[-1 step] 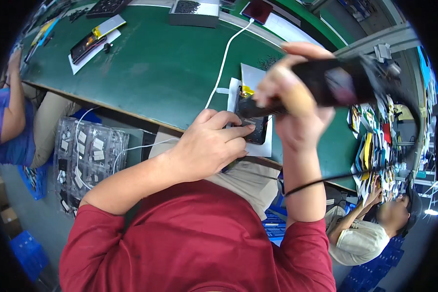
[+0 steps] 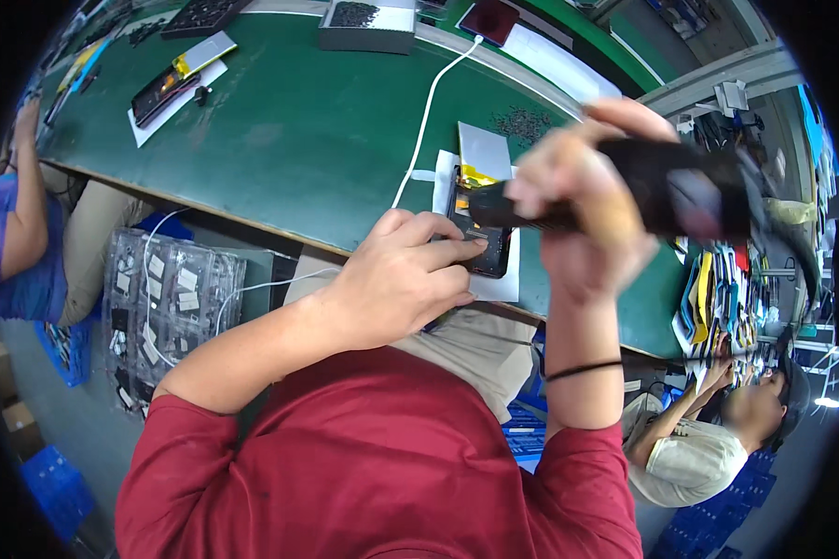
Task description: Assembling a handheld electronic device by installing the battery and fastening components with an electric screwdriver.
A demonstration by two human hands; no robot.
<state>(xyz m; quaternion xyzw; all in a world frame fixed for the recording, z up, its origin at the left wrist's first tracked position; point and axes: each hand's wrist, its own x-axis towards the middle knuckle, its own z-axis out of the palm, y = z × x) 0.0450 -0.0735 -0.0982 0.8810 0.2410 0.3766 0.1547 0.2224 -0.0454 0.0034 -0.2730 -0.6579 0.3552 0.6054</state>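
An opened phone lies on a white sheet near the table's front edge. Its silver battery, with yellow tape, is folded out at the far end. My left hand grips the phone's near left side, one finger laid across its inside. In my right hand is a black corded handheld power tool, held sideways and blurred by motion. Its dark tapered nose is over the phone's upper part. Whether the tip touches the phone, I cannot tell.
Another opened phone lies at the table's left. Small black parts are scattered beyond my right hand. A white cable runs to a dark device at the back. Co-workers sit at left and right; a parts organizer is below the table.
My right hand and the power tool have shifted slightly to the right, baring more of the phone and battery. My left hand stays on the phone.
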